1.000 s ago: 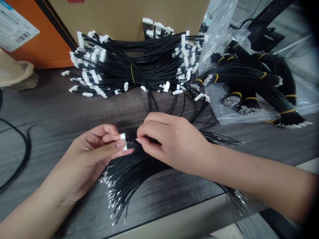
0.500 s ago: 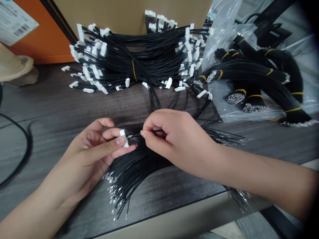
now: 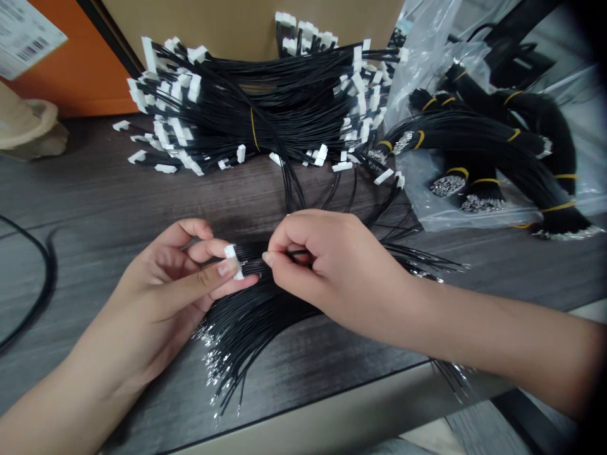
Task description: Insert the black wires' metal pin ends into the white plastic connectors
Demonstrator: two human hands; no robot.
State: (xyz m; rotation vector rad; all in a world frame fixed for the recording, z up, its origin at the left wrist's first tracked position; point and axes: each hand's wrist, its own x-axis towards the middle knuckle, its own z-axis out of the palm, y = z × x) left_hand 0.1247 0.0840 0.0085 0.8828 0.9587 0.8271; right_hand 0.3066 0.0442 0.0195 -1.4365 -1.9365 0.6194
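Between the thumb and fingers of my left hand [image 3: 184, 278] is a small white connector housing [image 3: 234, 260]. My right hand [image 3: 317, 265] pinches a thin black wire [image 3: 253, 259] just right of the housing. The wire's bare metal tip points at the housing's right face; I cannot tell whether it is inside. Beneath both hands lies a loose bundle of black wires [image 3: 256, 316] with shiny metal terminals at the ends, and my right hand and forearm cover part of it.
Behind the hands is a big pile of black cables [image 3: 294, 120] with white connectors. Banded wire bundles [image 3: 478, 139] lie on a clear plastic bag [image 3: 427, 212] at the right. An orange box [image 3: 95, 82], a tape roll [image 3: 33, 129] and a black cable [image 3: 47, 284] are at the left.
Both hands shift very slightly left with the housing and wire. My right fingertips stay close to the housing. The whole view has moved a little.
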